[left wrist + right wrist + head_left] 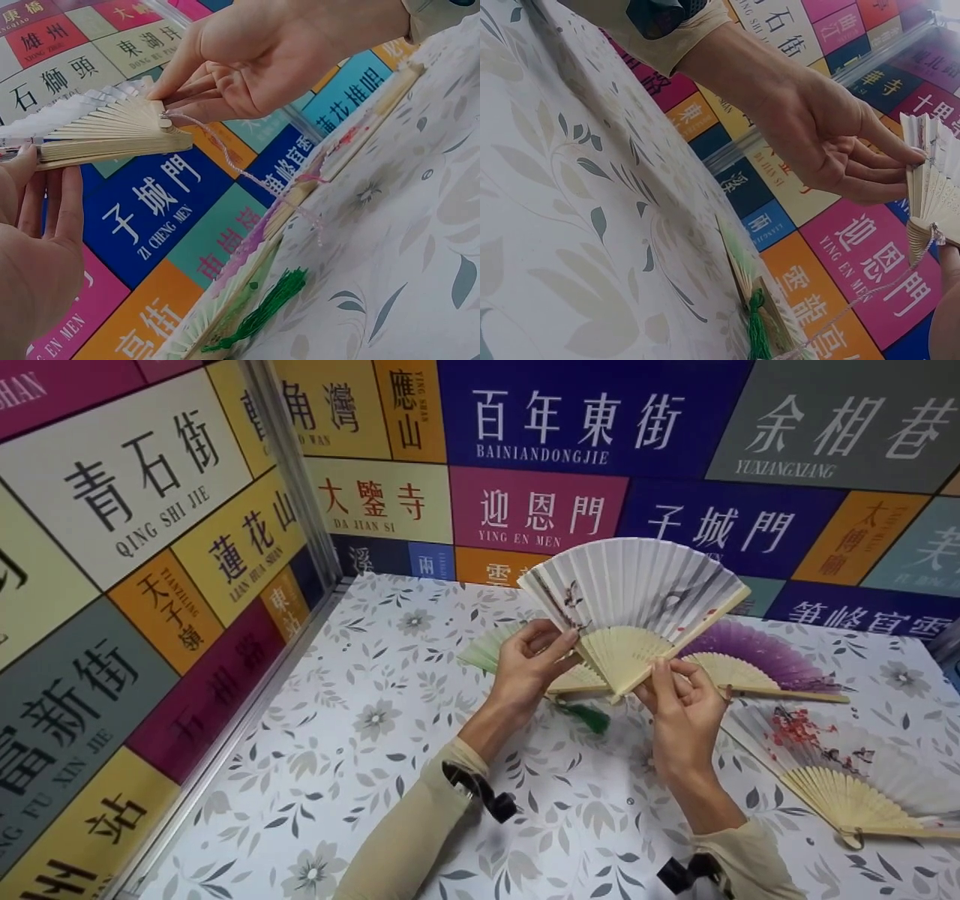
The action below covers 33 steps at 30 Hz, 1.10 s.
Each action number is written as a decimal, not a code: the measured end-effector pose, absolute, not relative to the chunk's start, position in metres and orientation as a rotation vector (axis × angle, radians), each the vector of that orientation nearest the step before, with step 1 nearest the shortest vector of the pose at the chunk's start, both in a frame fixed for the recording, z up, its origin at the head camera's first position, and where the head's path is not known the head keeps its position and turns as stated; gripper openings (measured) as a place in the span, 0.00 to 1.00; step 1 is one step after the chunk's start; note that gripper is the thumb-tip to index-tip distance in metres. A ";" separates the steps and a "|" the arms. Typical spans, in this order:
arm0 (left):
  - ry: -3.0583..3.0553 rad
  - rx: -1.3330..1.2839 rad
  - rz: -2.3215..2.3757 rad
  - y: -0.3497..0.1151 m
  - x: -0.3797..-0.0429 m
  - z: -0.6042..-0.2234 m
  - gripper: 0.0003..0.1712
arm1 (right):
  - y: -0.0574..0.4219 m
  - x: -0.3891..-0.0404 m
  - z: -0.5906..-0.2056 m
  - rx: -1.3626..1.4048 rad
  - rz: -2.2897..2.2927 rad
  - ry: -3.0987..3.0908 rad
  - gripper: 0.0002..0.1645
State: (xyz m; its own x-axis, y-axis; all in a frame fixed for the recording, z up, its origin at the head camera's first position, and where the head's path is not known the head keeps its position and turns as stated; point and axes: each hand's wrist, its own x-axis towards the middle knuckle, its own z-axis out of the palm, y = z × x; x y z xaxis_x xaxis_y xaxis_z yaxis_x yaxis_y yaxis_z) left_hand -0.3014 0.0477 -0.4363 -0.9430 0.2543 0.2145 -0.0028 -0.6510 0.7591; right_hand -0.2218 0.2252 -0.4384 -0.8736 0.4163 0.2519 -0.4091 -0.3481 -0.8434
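A white folding fan (637, 592) with a painted dark branch and pale wooden ribs is spread wide, held up over the table between both hands. My left hand (529, 664) pinches its left edge with thumb and fingers. My right hand (686, 709) pinches the right guard stick low down, close to the pivot. In the left wrist view, a pale pink cord (240, 169) hangs from the pivot. The same view shows my right hand (262, 56) at the pivot end. In the right wrist view, my left hand (825, 135) grips the fan's side.
Behind the held fan lie a green fan (487, 645) with a green tassel (589, 718) and a purple fan (772, 660). Another white fan (847, 780) with red blossoms lies open at the right. Walls with coloured signs (577, 420) border the floral-patterned table (375, 765).
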 end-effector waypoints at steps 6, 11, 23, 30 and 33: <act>1.246 0.469 2.689 0.048 -0.302 -0.437 0.12 | 0.225 -0.222 -0.437 -0.049 2.225 -1.400 0.19; 1.247 0.467 2.689 0.048 -0.302 -0.437 0.09 | 0.226 -0.222 -0.437 -0.075 2.246 -1.369 0.19; 1.252 0.479 2.673 0.048 -0.300 -0.437 0.11 | 0.226 -0.224 -0.437 -0.067 2.291 -1.259 0.18; 1.233 0.475 2.661 0.047 -0.300 -0.437 0.14 | 0.227 -0.226 -0.438 -0.095 2.308 -1.216 0.16; 1.226 0.478 2.662 0.047 -0.301 -0.438 0.15 | 0.227 -0.226 -0.438 -0.094 2.322 -1.192 0.16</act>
